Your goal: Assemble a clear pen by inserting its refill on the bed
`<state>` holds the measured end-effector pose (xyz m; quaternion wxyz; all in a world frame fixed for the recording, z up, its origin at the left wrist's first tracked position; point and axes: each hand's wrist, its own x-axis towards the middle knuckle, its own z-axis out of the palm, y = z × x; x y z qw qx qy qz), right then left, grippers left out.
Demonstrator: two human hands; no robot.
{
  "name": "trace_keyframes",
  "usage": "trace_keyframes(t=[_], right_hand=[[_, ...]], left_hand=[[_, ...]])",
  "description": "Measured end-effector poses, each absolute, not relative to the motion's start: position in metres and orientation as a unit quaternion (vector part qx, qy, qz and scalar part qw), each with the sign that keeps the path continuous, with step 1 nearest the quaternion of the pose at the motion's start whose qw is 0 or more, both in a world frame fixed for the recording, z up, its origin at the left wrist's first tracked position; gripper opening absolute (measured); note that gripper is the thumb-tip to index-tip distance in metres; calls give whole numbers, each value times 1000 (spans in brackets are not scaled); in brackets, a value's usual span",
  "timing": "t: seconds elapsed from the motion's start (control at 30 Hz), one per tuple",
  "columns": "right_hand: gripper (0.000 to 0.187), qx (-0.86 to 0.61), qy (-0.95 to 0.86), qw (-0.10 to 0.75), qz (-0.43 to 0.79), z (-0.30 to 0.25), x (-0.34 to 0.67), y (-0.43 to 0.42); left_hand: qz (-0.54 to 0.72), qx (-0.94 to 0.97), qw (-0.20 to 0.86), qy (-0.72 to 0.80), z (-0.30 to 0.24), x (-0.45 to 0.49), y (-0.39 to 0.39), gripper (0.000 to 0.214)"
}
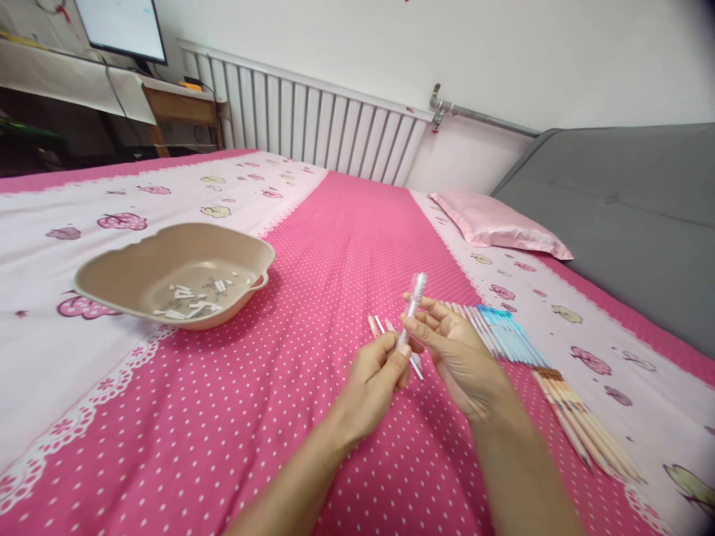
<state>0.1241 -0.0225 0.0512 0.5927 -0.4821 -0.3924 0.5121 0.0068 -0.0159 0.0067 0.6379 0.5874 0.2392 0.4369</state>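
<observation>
Between my two hands is a slim, pale pink, partly clear pen (416,293), tilted with its upper end pointing away from me. My left hand (375,372) is closed around its lower end. The fingers of my right hand (447,335) pinch its middle, thumb on the near side. Just beyond and under my hands, a few loose pink and white pens (380,324) lie on the bedspread, partly hidden. To the right of my right hand runs a row of light blue pens (511,331), with pink ones at its far end.
Several cream pens with brown ends (586,424) lie nearer at right. A beige basin (128,272) holding small white pieces (190,301) stands at left on the pink dotted bedspread (313,283). Farther off are a pink pillow (500,222), grey headboard (620,201) and radiator (313,112).
</observation>
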Motion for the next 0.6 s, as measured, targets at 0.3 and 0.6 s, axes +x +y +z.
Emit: trace_keyframes(t=[0.3,0.6], right_hand=[[36,-465,-408,566,546,57,124,-27],[39,-480,-407,564,535,55,126,-25]], left_hand=[[444,564,661,220,6,7,-15,28],[433,577,652,236,8,6,-15,29]])
